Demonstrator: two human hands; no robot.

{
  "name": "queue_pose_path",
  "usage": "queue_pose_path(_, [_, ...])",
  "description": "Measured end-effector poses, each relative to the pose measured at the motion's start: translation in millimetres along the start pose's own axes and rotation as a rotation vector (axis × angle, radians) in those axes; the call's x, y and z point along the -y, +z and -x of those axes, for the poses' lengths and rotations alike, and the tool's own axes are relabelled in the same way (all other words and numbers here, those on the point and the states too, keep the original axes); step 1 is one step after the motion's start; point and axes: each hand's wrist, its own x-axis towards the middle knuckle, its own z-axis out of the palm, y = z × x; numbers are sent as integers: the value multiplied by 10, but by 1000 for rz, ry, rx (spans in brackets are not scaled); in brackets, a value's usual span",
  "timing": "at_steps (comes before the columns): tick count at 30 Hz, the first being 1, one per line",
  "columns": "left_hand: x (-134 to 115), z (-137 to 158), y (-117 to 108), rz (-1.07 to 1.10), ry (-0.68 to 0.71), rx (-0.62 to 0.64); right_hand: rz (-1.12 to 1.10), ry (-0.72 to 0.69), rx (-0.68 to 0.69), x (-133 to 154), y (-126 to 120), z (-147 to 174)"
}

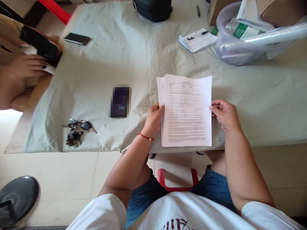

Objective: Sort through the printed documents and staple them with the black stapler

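At near edge of pale-green cloth-covered table (pixel 141 60): white rectangular printed paper sheets (pixel 187 111), long axis pointing away from body. Left hand (pixel 154 117) pinched on left edge, right hand (pixel 224 114) on right edge; neither nearer.

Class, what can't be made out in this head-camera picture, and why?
Fine print on the front sheet: head view, too small to read.
Rear sheets: head view, mostly covered by the front sheet.
Left hand: head view, some fingers hidden behind the rear sheets.
Black case: head view, cut off by the upper edge.
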Motion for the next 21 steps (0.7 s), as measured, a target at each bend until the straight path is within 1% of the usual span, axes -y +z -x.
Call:
queue_pose_path(4, [-40,27,16,-35,-46,12,36,-73,-58,-13,-22,-4])
queue_pose_path(7, [-42,49,31,-44,-29,26,47,-84,-72,-13,-23,2])
queue_pose_path(11, [-18,55,49,-43,5,22,13,-19,14,-12,-8,21])
queue_pose_path(14, [0,39,47,-30,5,0,34,-31,44,-30,-14,21])
queue_pose_path(21, [16,16,16,-13,5,-27,132,-138,-87,-101,-126,-50])
